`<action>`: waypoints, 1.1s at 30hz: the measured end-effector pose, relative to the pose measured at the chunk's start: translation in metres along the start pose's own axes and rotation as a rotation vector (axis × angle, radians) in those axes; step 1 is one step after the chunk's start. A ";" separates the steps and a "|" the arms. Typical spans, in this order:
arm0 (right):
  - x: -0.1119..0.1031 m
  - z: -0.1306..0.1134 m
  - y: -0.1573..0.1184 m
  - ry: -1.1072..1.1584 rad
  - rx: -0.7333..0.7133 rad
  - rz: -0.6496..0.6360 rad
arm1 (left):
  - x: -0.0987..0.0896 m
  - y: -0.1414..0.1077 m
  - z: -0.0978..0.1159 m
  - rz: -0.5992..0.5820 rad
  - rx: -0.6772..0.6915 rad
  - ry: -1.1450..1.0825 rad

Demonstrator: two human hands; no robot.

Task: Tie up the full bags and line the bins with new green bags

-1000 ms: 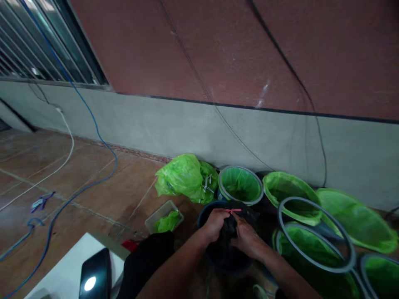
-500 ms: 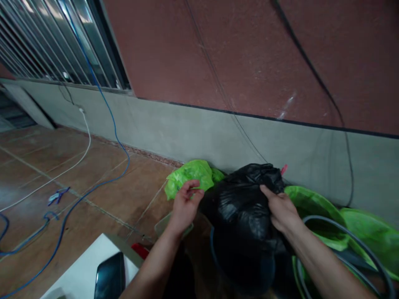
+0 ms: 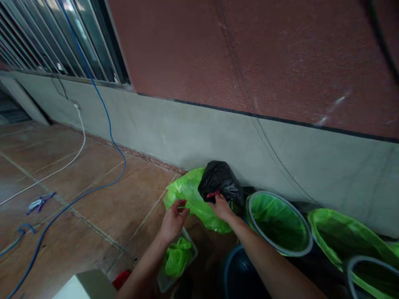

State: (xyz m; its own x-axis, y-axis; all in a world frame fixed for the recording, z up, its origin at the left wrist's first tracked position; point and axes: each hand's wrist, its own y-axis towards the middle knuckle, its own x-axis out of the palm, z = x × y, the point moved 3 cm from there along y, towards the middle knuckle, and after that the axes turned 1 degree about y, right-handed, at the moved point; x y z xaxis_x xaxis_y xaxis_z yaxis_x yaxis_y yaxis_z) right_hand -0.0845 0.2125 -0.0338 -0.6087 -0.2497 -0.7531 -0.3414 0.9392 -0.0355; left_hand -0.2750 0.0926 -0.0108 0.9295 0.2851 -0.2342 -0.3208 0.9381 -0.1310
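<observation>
Bag [image 3: 220,178] against wall [image 3: 199,135], beside green-lined bin [image 3: 279,222].

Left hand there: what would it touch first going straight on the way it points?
Ahead of the left hand, probably the large green bag comes first, though depth is unclear.

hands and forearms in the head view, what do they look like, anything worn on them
The left hand and right hand are both ungloved. The left forearm and right forearm show no sleeve, watch or bracelet. Rings or small markings are too blurred to tell.
</observation>
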 end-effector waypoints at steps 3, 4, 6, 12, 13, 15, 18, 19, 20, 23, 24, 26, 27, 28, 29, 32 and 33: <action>0.024 0.026 0.005 -0.061 0.028 -0.099 | 0.015 0.014 -0.011 -0.034 0.019 0.163; 0.022 0.033 0.005 -0.077 0.033 -0.113 | 0.022 0.019 -0.011 -0.054 0.052 0.214; 0.008 0.044 0.003 -0.090 0.019 -0.126 | 0.039 0.028 -0.006 -0.111 0.153 0.301; -0.064 0.066 0.011 -0.091 0.091 0.229 | 0.109 0.046 0.008 -0.280 0.325 0.593; -0.072 0.072 0.019 -0.118 0.143 0.282 | 0.121 0.047 0.006 -0.303 0.340 0.651; -0.081 0.085 0.042 -0.180 0.245 0.323 | 0.143 0.048 -0.001 -0.354 0.390 0.754; -0.076 0.109 0.081 -0.106 0.407 0.275 | 0.169 0.061 -0.021 -0.432 0.455 0.885; -0.069 0.118 0.091 -0.058 0.458 0.254 | 0.173 0.070 -0.028 -0.440 0.455 0.933; -0.060 0.125 0.100 -0.015 0.498 0.235 | 0.174 0.080 -0.036 -0.438 0.444 0.984; -0.021 0.134 0.117 0.047 0.546 0.172 | 0.156 0.114 -0.057 -0.377 0.401 1.111; -0.005 0.132 0.120 0.058 0.556 0.146 | 0.144 0.124 -0.064 -0.356 0.396 1.138; 0.032 0.125 0.125 0.064 0.592 0.095 | 0.117 0.140 -0.079 -0.326 0.393 1.182; 0.050 0.119 0.127 0.058 0.619 0.073 | 0.104 0.144 -0.088 -0.319 0.395 1.195; 0.067 0.114 0.129 0.050 0.643 0.058 | 0.091 0.147 -0.096 -0.327 0.388 1.208; 0.082 0.110 0.130 0.039 0.665 0.047 | 0.081 0.149 -0.105 -0.341 0.376 1.221; 0.112 0.106 0.132 0.009 0.700 0.026 | 0.067 0.152 -0.128 -0.403 0.330 1.233; 0.115 0.108 0.133 0.000 0.703 0.022 | 0.068 0.153 -0.133 -0.418 0.315 1.226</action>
State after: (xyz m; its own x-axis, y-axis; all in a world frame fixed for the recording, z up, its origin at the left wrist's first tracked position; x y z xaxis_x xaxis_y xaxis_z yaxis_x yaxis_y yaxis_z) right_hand -0.1224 0.3344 -0.1965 -0.6105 -0.2288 -0.7582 0.2146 0.8737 -0.4365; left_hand -0.2856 0.2297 -0.1745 0.1293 -0.2383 -0.9626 0.1566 0.9634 -0.2175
